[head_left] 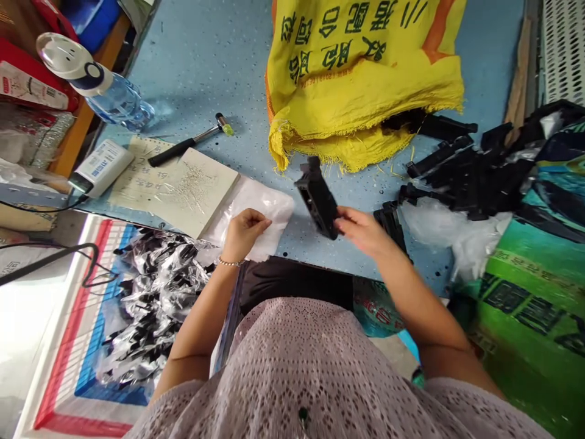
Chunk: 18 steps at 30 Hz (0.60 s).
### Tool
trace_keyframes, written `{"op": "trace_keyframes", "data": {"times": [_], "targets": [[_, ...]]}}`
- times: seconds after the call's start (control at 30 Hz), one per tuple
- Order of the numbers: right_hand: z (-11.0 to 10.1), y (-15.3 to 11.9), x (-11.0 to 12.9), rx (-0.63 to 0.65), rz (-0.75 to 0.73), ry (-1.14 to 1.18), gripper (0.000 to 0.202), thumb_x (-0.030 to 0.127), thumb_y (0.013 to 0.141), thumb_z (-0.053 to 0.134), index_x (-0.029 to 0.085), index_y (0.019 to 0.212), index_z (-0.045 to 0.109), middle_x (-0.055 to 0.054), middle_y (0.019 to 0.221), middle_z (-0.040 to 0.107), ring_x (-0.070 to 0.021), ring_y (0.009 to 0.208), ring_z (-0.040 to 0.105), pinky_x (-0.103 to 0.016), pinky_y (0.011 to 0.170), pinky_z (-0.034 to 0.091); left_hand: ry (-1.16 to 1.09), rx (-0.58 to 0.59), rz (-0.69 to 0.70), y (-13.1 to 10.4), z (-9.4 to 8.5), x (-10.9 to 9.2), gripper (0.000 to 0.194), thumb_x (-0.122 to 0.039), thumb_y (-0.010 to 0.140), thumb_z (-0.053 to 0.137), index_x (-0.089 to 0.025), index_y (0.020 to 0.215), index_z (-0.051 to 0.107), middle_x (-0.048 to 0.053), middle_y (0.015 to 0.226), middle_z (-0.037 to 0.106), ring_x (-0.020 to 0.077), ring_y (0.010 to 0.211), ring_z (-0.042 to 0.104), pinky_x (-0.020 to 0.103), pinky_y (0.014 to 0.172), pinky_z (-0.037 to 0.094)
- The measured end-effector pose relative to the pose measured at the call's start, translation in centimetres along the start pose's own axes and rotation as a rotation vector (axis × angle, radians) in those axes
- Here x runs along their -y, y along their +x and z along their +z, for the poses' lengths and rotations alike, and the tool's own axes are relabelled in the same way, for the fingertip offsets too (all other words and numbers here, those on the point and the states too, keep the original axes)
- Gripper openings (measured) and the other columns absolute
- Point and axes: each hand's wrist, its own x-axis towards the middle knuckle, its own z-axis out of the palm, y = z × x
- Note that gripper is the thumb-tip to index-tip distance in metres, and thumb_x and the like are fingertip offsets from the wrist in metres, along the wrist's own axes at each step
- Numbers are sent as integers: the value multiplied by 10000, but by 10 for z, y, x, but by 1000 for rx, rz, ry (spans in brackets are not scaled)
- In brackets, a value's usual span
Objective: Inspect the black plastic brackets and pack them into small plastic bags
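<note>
My right hand (363,230) grips one end of a long black plastic part (319,198), held tilted above the table in front of me. My left hand (245,233) is closed in a pinch over a stack of clear plastic bags (280,210); whatever its fingertips hold, if anything, is too small to make out. Beside that hand lies a pale board (212,183) with many tiny bits scattered on it. More black plastic parts (475,177) are heaped on the right, and one or two (392,222) lie just behind my right hand.
A yellow woven sack (365,79) lies open at the back. Left of it are a small hammer (176,150), a white box-shaped device (104,167) and a water bottle (116,97). Bagged black parts (159,299) fill a crate below left. A green sack (534,299) stands right.
</note>
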Motion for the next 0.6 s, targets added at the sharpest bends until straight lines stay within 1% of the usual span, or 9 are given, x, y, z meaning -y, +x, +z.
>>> {"op": "trace_keyframes", "data": {"times": [0.07,0.1,0.13,0.2,0.23,0.33,0.4,0.5,0.6], "targets": [[44,9,-6,153,117,440,445,588,831,754,255,1125,722,-60,1098,773,-235,945,752,-433,880,627,-161,-31,-40,-3,-1,-2,274,-339,743,791,-218,797,551,-20,684,635,128,577,592,261,552,501],[65,15,-8,207,171,593,469,584,779,810,254,1104,734,-56,1080,779,-231,935,755,-418,867,635,-198,-46,-13,-6,0,-4,283,-313,741,780,-223,793,516,-26,689,634,125,573,596,263,558,512],[82,22,-9,228,215,698,483,568,736,854,242,1077,748,-55,1045,785,-223,907,756,-393,834,644,-190,-58,38,-8,0,-6,262,-279,752,752,-226,791,498,-27,700,635,126,583,605,268,577,528],[103,33,-12,199,275,800,478,523,670,913,206,999,772,-57,957,789,-209,838,750,-347,756,651,-20,-78,177,-13,-2,-10,120,-198,807,653,-219,792,535,-1,758,663,146,680,654,303,677,573],[106,36,-14,149,283,809,457,499,652,928,192,955,777,-54,919,787,-199,807,742,-331,730,650,120,-87,250,-15,-5,-11,63,-153,834,592,-210,808,587,28,823,694,167,775,685,338,765,590],[95,32,-19,-52,233,767,371,423,654,937,193,901,783,-37,922,785,-175,810,727,-313,746,651,492,-88,389,-20,-16,-13,313,-71,892,467,-192,1004,734,104,1108,741,231,1087,691,446,1017,556],[80,19,-21,-89,216,742,352,412,686,920,208,943,792,-35,961,790,-169,831,734,-313,761,652,558,-73,407,-21,-20,-12,401,-75,915,467,-188,1196,730,120,1221,724,235,1136,686,441,1040,562],[66,-3,-23,106,318,711,392,455,710,903,193,980,796,-55,916,794,-185,785,756,-313,691,662,507,-80,414,-22,-19,-8,547,-65,903,508,-214,1416,625,130,1391,651,183,999,715,367,943,612],[67,-10,-26,246,414,653,418,506,728,885,156,928,773,-67,813,776,-184,700,762,-271,613,653,472,-104,460,-27,-15,-7,714,-27,897,509,-261,1570,458,149,1516,556,122,833,707,309,829,636]]}}
